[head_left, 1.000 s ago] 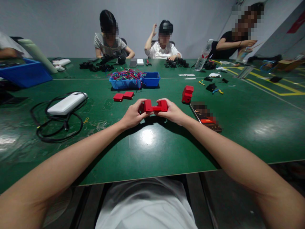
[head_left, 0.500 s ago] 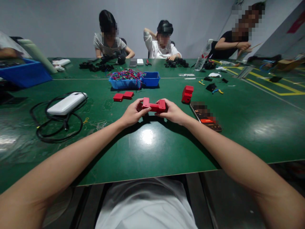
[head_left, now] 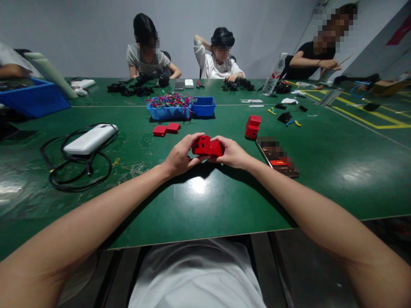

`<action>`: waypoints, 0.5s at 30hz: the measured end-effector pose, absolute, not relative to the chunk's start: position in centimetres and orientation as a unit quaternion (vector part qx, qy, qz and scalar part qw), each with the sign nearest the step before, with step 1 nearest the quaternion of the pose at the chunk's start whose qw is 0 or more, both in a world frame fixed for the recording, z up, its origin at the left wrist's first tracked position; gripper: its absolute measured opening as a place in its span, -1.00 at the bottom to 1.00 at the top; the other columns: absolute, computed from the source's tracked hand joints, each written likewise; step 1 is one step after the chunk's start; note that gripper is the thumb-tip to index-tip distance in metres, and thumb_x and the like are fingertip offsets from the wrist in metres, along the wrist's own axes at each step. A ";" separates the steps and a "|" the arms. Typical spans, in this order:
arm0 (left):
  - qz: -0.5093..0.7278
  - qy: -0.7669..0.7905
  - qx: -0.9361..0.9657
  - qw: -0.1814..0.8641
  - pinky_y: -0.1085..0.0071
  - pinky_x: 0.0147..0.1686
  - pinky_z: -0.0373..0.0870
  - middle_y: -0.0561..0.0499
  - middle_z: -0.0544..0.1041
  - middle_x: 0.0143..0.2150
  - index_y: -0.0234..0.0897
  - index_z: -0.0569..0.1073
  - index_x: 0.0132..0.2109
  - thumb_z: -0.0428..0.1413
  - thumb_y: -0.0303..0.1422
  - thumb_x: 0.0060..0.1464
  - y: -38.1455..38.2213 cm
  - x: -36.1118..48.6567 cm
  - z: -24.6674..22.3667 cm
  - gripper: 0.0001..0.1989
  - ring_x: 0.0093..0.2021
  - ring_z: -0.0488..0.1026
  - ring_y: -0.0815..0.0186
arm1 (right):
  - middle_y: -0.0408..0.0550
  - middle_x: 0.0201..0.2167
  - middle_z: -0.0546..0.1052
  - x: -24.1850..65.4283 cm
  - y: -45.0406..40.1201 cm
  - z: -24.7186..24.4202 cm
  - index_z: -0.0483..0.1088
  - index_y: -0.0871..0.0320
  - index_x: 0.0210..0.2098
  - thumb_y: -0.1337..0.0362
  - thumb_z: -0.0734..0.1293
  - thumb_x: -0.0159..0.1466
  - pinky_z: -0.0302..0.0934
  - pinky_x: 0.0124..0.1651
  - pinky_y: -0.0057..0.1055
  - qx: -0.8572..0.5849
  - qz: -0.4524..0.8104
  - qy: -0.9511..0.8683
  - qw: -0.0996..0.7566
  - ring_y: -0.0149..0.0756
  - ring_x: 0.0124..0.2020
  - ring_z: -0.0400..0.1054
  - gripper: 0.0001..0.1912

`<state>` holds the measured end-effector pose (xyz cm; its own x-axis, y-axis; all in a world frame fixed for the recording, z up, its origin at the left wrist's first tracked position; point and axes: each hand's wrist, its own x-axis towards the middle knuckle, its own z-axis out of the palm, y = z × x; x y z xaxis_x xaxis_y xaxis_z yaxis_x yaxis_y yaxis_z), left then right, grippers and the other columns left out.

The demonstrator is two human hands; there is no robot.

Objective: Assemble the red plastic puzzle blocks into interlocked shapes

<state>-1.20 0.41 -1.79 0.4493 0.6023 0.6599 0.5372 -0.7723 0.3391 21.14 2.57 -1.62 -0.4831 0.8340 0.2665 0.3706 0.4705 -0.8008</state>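
Between my two hands is a red block-shaped part [head_left: 208,146] with dark holes in its face, held just above the green table [head_left: 192,222]. My left hand [head_left: 183,156] is closed on its left end, thumb below and fingers over the top. My right hand [head_left: 233,152] grips its right end the same way. Beyond my left hand lies a similar red part [head_left: 166,129], made of two offset blocks. Past my right hand another red part [head_left: 253,127] stands upright. The fingertips behind the held part are hidden.
A phone [head_left: 278,159] lies right of my right hand. To the left is a white power bank [head_left: 91,139] with a coiled black cable [head_left: 61,187]. Blue bins [head_left: 204,109] hold thin coloured wires [head_left: 170,100]. A plastic bottle [head_left: 272,79] stands farther back. Several people sit across the table.
The red part has been turned in my hands, so its holed face now shows instead of its long notched side. My left hand has shifted slightly toward me.
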 end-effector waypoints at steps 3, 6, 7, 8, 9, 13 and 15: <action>0.406 0.313 0.859 0.015 0.27 -0.06 0.46 -0.18 0.46 0.03 -0.27 0.20 0.28 0.18 -0.16 0.15 0.4 -1.2 -1.9 -0.37 -0.06 0.48 0.18 | -0.10 -0.25 0.53 21.1 2.4 -1.5 0.37 0.13 -0.10 0.16 0.54 -0.04 0.27 -0.12 -0.30 -0.365 0.340 -0.801 0.332 -0.24 -0.25 0.41 -0.46; 0.426 0.281 0.860 -0.002 0.32 -0.16 0.48 -0.12 0.46 -0.05 -0.24 0.08 0.33 0.18 -0.12 0.16 0.4 -1.2 -2.1 -0.28 -0.20 0.47 0.28 | -0.09 -0.24 0.53 21.0 2.1 -1.3 0.38 0.14 -0.10 0.17 0.53 -0.02 0.27 -0.12 -0.30 -0.363 0.319 -0.813 0.324 -0.23 -0.24 0.41 -0.47; 0.431 0.268 0.862 -0.003 0.34 -0.20 0.48 -0.09 0.46 -0.08 -0.22 0.04 0.35 0.18 -0.12 0.17 0.5 -1.3 -2.2 -0.26 -0.25 0.46 0.32 | -0.08 -0.24 0.53 21.0 2.1 -1.2 0.39 0.16 -0.10 0.17 0.53 -0.02 0.26 -0.13 -0.31 -0.362 0.311 -0.818 0.320 -0.23 -0.24 0.40 -0.48; 0.434 0.256 0.864 -0.004 0.36 -0.23 0.48 -0.07 0.46 -0.11 -0.21 0.00 0.36 0.18 -0.12 0.18 0.6 -1.3 -2.3 -0.24 -0.29 0.44 0.34 | -0.08 -0.24 0.53 21.0 2.0 -1.2 0.40 0.17 -0.11 0.16 0.53 -0.01 0.26 -0.14 -0.31 -0.360 0.307 -0.822 0.317 -0.23 -0.25 0.40 -0.49; 0.433 0.245 0.867 -0.003 0.37 -0.25 0.47 -0.06 0.45 -0.12 -0.20 -0.03 0.37 0.17 -0.13 0.19 0.6 -1.3 -2.4 -0.23 -0.31 0.43 0.36 | -0.07 -0.24 0.53 20.9 1.9 -1.1 0.41 0.17 -0.11 0.15 0.53 -0.01 0.27 -0.15 -0.31 -0.356 0.305 -0.825 0.316 -0.23 -0.25 0.40 -0.49; 0.409 0.236 0.881 0.019 0.35 -0.22 0.47 -0.09 0.45 -0.07 -0.18 -0.10 0.39 0.14 -0.14 0.22 0.6 -1.2 -2.3 -0.22 -0.29 0.43 0.35 | -0.07 -0.22 0.56 20.7 1.7 -0.9 0.42 0.15 -0.06 0.11 0.53 0.03 0.29 -0.14 -0.31 -0.330 0.326 -0.825 0.322 -0.23 -0.24 0.43 -0.48; 0.385 0.250 0.888 0.038 0.32 -0.18 0.47 -0.11 0.44 -0.05 -0.20 -0.07 0.39 0.12 -0.15 0.22 0.5 -1.1 -2.1 -0.25 -0.26 0.44 0.33 | -0.06 -0.21 0.57 20.7 1.6 -0.9 0.42 0.15 -0.04 0.10 0.53 0.04 0.31 -0.13 -0.31 -0.323 0.338 -0.823 0.323 -0.23 -0.23 0.44 -0.46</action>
